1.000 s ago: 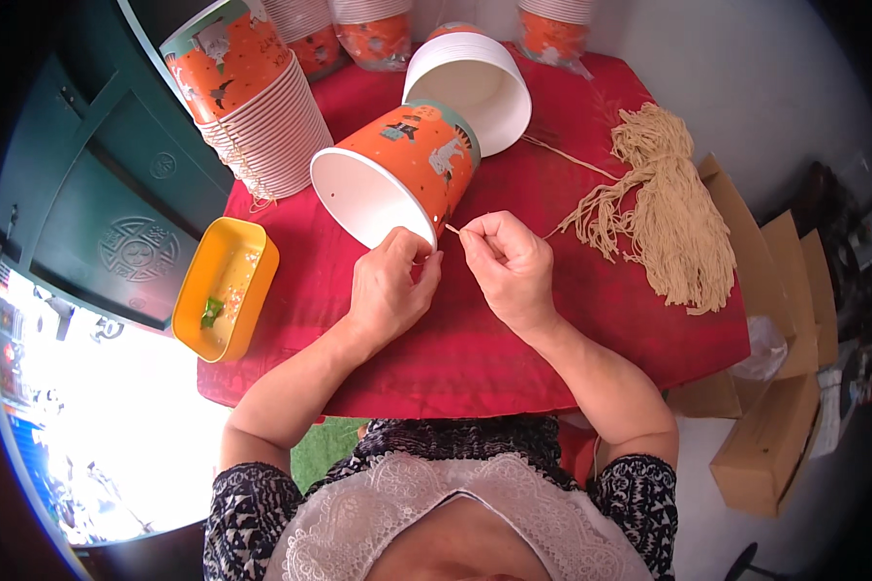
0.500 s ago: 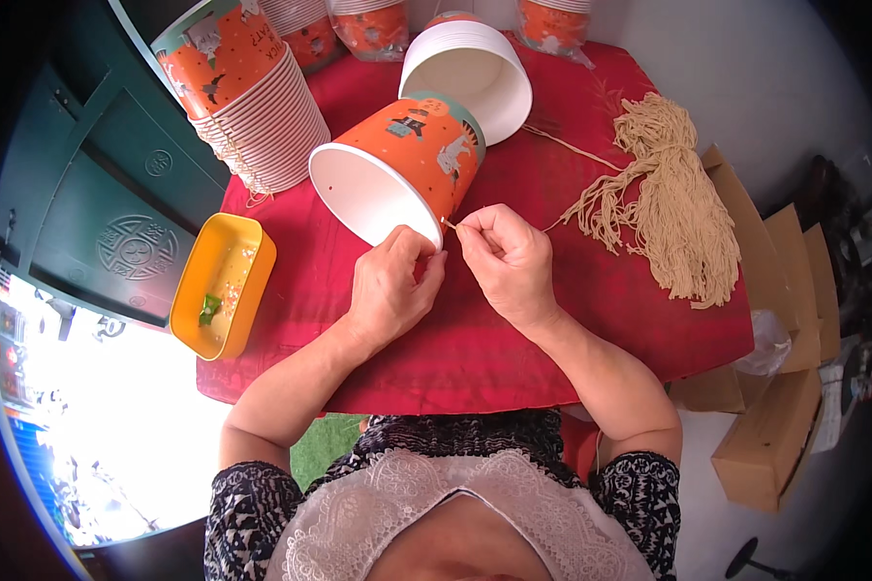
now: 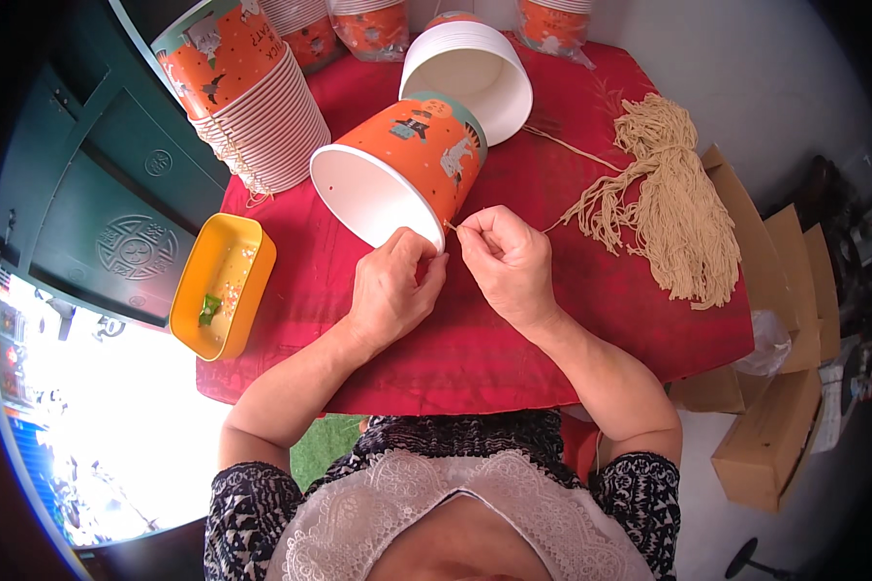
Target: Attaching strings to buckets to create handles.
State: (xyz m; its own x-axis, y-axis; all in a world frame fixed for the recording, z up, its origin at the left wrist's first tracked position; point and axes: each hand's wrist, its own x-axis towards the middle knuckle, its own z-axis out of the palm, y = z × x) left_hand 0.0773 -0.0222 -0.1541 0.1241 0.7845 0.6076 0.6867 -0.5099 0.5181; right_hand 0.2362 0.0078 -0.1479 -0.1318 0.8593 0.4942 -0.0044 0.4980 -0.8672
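Observation:
An orange paper bucket (image 3: pixel 426 155) with printed figures lies tilted on its side, its white mouth toward me. My left hand (image 3: pixel 397 286) pinches the near rim of that bucket, the thumb outside and the fingers curled at the edge. Just right of the rim, my right hand (image 3: pixel 509 261) is closed in a pinch on a thin beige cord (image 3: pixel 452 227), whose end meets the bucket wall near the rim. A small hole shows in the far side of the bucket's mouth. Right of my hand lies a thick bundle of beige cords (image 3: pixel 664 194), tied near its top.
A tall stack of orange buckets (image 3: pixel 262 116) with cords hanging stands at the left. Nested buckets (image 3: pixel 475 82) lie behind the held one. A yellow tray (image 3: pixel 186 324) with small bits sits on the red-covered table (image 3: pixel 455 378). Cardboard boxes (image 3: pixel 765 436) stand at right.
Both hands stay nearly in place. The bucket has shifted very slightly to the right, and the cord end at my right fingertips sits closer against the bucket wall.

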